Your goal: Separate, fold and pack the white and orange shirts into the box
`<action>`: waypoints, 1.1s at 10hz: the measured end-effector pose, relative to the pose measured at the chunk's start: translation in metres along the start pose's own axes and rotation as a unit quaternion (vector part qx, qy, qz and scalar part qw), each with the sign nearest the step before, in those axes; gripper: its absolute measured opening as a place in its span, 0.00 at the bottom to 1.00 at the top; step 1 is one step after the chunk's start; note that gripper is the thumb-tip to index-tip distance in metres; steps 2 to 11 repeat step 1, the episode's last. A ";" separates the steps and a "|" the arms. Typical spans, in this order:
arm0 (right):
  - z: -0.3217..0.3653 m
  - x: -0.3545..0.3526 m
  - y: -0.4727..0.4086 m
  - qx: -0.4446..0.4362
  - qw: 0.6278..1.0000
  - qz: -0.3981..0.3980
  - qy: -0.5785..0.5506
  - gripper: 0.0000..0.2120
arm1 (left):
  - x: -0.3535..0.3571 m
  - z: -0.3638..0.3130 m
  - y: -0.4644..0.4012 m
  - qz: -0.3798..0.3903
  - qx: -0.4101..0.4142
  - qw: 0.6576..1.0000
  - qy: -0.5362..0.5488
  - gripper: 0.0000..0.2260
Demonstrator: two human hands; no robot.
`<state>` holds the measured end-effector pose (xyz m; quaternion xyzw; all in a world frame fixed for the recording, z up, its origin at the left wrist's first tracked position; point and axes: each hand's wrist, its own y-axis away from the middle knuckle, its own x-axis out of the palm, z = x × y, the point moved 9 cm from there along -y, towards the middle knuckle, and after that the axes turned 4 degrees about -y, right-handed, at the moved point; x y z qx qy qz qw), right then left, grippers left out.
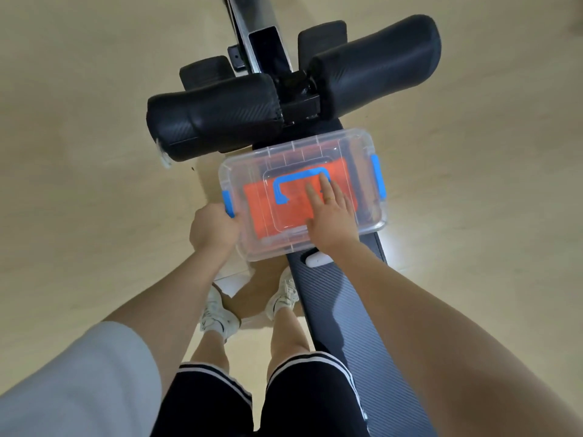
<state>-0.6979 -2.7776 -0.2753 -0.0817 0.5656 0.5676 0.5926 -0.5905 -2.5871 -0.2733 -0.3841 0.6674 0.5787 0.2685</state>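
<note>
A clear plastic box (pixel 356 146) with its lid on lies across a black padded bench (pixel 340 310). The folded orange shirt (pixel 258 212) shows through the lid. No white shirt is visible. A blue handle (pixel 299 179) lies flat on the lid, and blue latches sit at the left end (pixel 227 203) and the right end (pixel 378 179). My left hand (pixel 213 230) grips the left end of the box at the blue latch. My right hand (pixel 331 212) rests flat on the lid with fingers straight, their tips touching the blue handle.
Two black padded rollers (pixel 214 115) (pixel 378 64) on a metal frame stand just behind the box. A small white object (pixel 318 259) lies on the bench right in front of the box. Pale wooden floor surrounds the bench. My legs and white shoes (pixel 220 313) stand left of the bench.
</note>
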 end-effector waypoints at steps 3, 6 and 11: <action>0.003 -0.013 0.010 0.009 0.999 -0.006 -0.053 0.28 | -0.008 -0.010 0.006 0.024 0.019 0.998 -0.061 0.09; 0.003 -0.013 0.010 0.009 0.999 -0.006 -0.053 0.28 | -0.008 -0.010 0.006 0.024 0.019 0.998 -0.061 0.09; 0.003 -0.013 0.010 0.009 0.999 -0.006 -0.053 0.28 | -0.008 -0.010 0.006 0.024 0.019 0.998 -0.061 0.09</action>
